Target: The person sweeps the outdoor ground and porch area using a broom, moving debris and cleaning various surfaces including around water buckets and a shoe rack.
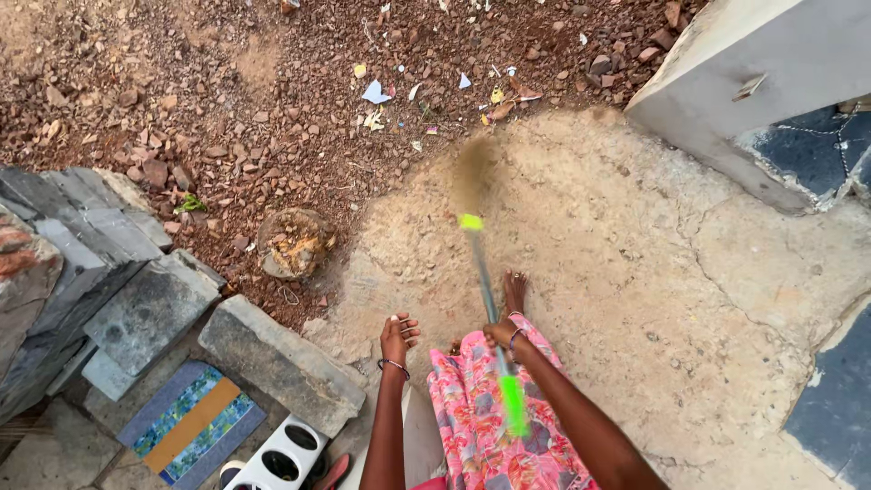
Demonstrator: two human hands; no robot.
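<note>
Outdoors, right hand (504,334) around broom (485,290).

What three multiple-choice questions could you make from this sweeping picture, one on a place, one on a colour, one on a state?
1. Where does the scattered paper litter lie?
A. on the red gravel beyond the concrete
B. on the doormat
C. on the stone blocks

2. What colour are the bands on the broom?
A. red
B. bright green
C. white

3. What is the left hand doing?
A. gripping the broom
B. hanging free, holding nothing
C. lifting a stone

Answers: 1 A, the scraps sit among the pebbles; 2 B, both bands show green; 3 B, only the right hand grips the handle.
</note>
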